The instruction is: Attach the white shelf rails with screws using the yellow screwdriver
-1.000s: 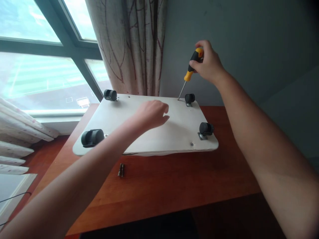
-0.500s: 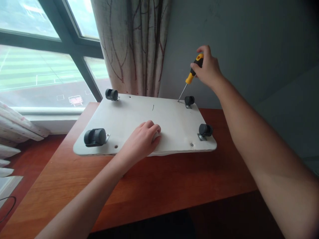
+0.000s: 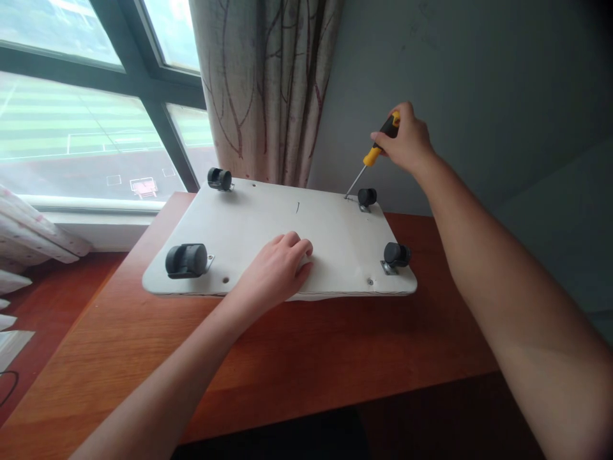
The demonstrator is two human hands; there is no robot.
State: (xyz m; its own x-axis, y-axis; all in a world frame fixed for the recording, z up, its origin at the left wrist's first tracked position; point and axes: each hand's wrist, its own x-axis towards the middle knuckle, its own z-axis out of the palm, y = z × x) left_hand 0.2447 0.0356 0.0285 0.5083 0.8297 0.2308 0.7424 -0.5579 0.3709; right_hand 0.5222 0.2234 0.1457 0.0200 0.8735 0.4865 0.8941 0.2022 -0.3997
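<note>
A white board [image 3: 249, 223] lies on the table with a black twin-wheel caster on a metal plate near each corner. My right hand [image 3: 410, 137] is closed round the black and yellow handle of a screwdriver [image 3: 370, 156]. The shaft slants down to the left, its tip at a hole or screw by the board's far edge, just left of the far right caster [image 3: 367, 197]. My left hand [image 3: 280, 265] rests on the board's near middle with curled fingers. Something pale shows between thumb and fingers, too hidden to name.
The near left caster [image 3: 186, 260], far left caster [image 3: 219, 179] and near right caster [image 3: 396, 254] stick up from the board. Below is a reddish-brown wooden table [image 3: 306, 358]. Behind hang a patterned curtain [image 3: 268, 89] and a grey wall [image 3: 454, 76]; a window [image 3: 86, 134] is at left.
My right hand and the screwdriver handle have tilted to the right and slightly lower, while the tip stays by the same spot. My left hand keeps its place on the board. The view has shifted slightly.
</note>
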